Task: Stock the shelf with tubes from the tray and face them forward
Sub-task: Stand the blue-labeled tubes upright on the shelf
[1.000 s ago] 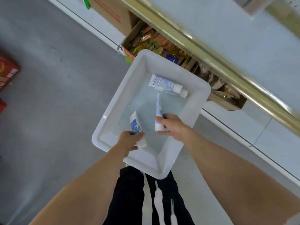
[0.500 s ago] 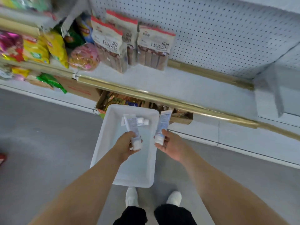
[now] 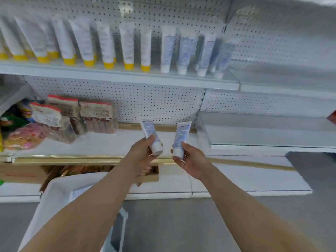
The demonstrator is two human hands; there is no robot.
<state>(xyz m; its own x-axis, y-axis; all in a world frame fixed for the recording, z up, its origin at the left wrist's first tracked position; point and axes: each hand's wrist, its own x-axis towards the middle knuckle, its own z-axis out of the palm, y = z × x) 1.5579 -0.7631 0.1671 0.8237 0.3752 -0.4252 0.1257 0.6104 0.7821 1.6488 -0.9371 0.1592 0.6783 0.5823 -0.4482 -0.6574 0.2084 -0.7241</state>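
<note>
My left hand [image 3: 141,153] grips a white and blue tube [image 3: 149,131], cap end down, tilted left. My right hand [image 3: 190,159] holds a second white and blue tube [image 3: 181,136] upright by its cap end. Both hands are raised in front of the middle shelf [image 3: 101,142]. On the upper shelf [image 3: 127,78] stand several matching white-capped tubes [image 3: 183,51] to the right of a row of yellow-capped tubes [image 3: 81,44]. The white tray [image 3: 54,193] lies low at the left, partly hidden by my left arm, with one tube [image 3: 80,192] in it.
Snack packets [image 3: 96,115] and coloured bags [image 3: 23,135] fill the left of the middle shelf. An open cardboard box [image 3: 101,170] of goods sits under that shelf. A bare shelf section [image 3: 272,131] lies to the right, behind a clear divider [image 3: 202,131].
Both hands lifted a tube each out of the tray and rose to shelf height. My view swung up from the tray to the upper shelves.
</note>
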